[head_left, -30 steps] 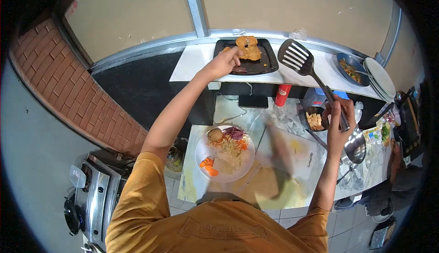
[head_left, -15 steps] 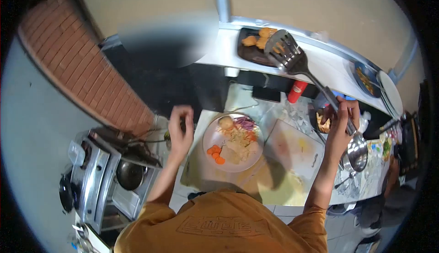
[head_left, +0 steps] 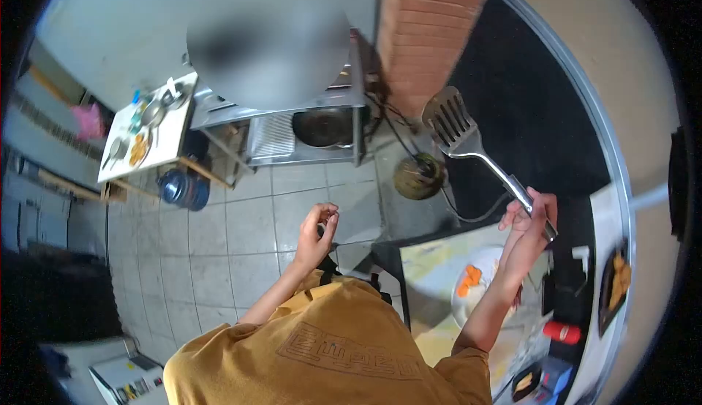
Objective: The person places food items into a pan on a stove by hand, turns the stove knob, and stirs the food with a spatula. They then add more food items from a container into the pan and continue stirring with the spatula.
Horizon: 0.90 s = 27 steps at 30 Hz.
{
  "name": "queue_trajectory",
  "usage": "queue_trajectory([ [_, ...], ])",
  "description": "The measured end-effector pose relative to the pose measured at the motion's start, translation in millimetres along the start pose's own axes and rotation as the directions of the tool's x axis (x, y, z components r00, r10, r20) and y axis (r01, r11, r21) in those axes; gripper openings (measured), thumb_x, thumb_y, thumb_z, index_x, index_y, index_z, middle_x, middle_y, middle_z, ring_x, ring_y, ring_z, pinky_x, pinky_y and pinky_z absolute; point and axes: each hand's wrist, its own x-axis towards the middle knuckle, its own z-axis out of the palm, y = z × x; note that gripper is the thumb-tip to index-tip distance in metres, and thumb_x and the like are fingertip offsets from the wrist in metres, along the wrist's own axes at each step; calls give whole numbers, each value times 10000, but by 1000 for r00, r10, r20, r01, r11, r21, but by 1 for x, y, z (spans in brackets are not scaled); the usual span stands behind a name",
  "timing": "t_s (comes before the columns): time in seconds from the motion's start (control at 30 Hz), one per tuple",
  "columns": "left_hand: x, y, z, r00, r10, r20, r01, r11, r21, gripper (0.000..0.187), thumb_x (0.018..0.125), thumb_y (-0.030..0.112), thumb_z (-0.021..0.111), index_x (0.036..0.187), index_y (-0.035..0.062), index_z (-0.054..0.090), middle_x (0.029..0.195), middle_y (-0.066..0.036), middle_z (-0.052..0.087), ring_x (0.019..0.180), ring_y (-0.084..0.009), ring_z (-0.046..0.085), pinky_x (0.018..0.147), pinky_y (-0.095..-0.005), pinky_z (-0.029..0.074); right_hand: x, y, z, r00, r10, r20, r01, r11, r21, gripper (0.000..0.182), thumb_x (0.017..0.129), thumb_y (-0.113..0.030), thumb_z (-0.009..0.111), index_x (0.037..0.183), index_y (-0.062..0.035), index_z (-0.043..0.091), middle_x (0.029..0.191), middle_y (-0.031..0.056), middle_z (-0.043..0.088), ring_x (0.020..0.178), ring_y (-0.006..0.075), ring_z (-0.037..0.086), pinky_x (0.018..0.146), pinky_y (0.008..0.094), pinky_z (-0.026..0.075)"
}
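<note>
My right hand (head_left: 532, 222) is closed around the handle of a slotted metal spatula (head_left: 462, 133). The spatula's slotted head points up and to the left, in front of a black panel. My left hand (head_left: 316, 240) hovers over the tiled floor with its fingers loosely curled and a gap between thumb and fingers; nothing shows in it. Below my right forearm, a plate (head_left: 461, 308) with carrot slices (head_left: 470, 279) is partly hidden on the counter (head_left: 428, 288).
A metal stove stand (head_left: 270, 116) with a pan (head_left: 322, 128) on its lower shelf is ahead. A gas cylinder (head_left: 418, 177) with a hose stands on the floor. Left is a white table (head_left: 164, 130) with dishes; at right, a dark tray (head_left: 608, 295) and red can (head_left: 561, 332).
My view has turned left, from the counter toward the stove stand and floor. The spatula is still in my right hand. My left hand stays loosely curled.
</note>
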Motion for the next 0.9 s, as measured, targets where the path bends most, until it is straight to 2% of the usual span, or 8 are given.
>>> queue_trajectory([
  [0.17, 32, -38, -80, 986, -111, -120, 110, 994, -14, 119, 943, 40, 593, 1061, 20, 595, 917, -65, 634, 775, -146, 598, 722, -284, 486, 20, 58, 134, 970, 151, 192, -173, 980, 102, 264, 1018, -250, 479, 1030, 8, 531, 715, 114, 594, 521, 148, 517, 477, 280, 432],
  [0.3, 71, -51, -160, 969, -81, -234, 94, 994, 46, 115, 931, 47, 610, 1043, 23, 597, 924, -60, 621, 756, -148, 589, 693, -287, 479, 20, 111, 254, 888, 295, 352, -371, 913, 171, 243, 1009, -247, 510, 1013, -5, 531, 710, 118, 602, 530, 153, 549, 491, 282, 463],
  [0.43, 112, -36, -233, 947, 89, -310, -50, 990, 131, 256, 847, 50, 700, 1073, 20, 583, 959, -85, 600, 798, -165, 593, 688, -302, 470, -18, 161, 375, 760, 338, 555, -467, 878, 105, 163, 1003, -202, 528, 968, -45, 503, 759, 146, 630, 569, 171, 600, 513, 300, 500],
  [0.6, 175, -16, -270, 945, 306, -114, -254, 909, 329, 579, 759, 184, 821, 1261, 49, 565, 1119, -132, 551, 938, -264, 587, 815, -383, 514, -76, 221, 492, 647, 421, 636, -593, 802, 72, 157, 999, -179, 529, 938, -52, 459, 708, 111, 606, 507, 135, 561, 458, 269, 449],
  [0.7, 217, -28, -266, 929, 369, -29, -313, 827, 467, 600, 757, 237, 827, 1272, 71, 568, 1115, -145, 548, 985, -316, 569, 899, -444, 494, -98, 231, 533, 653, 308, 692, -431, 902, 5, 164, 993, -165, 573, 928, -47, 479, 723, 42, 589, 655, 82, 560, 582, 237, 459],
  [0.8, 252, -52, -265, 925, 369, -91, -245, 760, 602, 508, 762, 246, 810, 1212, 105, 620, 1133, -110, 561, 984, -312, 556, 863, -436, 469, -97, 263, 562, 596, 316, 738, -400, 914, -68, 146, 953, -120, 641, 927, -28, 531, 791, 28, 619, 733, 78, 589, 645, 246, 485],
  [0.83, 266, -57, -266, 914, 390, -113, -217, 703, 677, 472, 762, 236, 805, 1186, 112, 639, 1138, -94, 567, 972, -298, 558, 837, -422, 463, -87, 269, 576, 670, 35, 741, -69, 998, 15, 208, 923, -182, 685, 927, -23, 551, 683, 48, 611, 647, 82, 540, 579, 284, 467],
  [0.9, 291, -65, -271, 909, 400, -119, -193, 656, 729, 429, 719, 155, 818, 1115, 87, 668, 1083, -74, 585, 941, -278, 548, 773, -401, 447, -62, 266, 595, 601, 61, 797, -90, 996, -8, 205, 908, -182, 701, 937, -27, 570, 682, 71, 603, 629, 104, 531, 572, 298, 467],
])
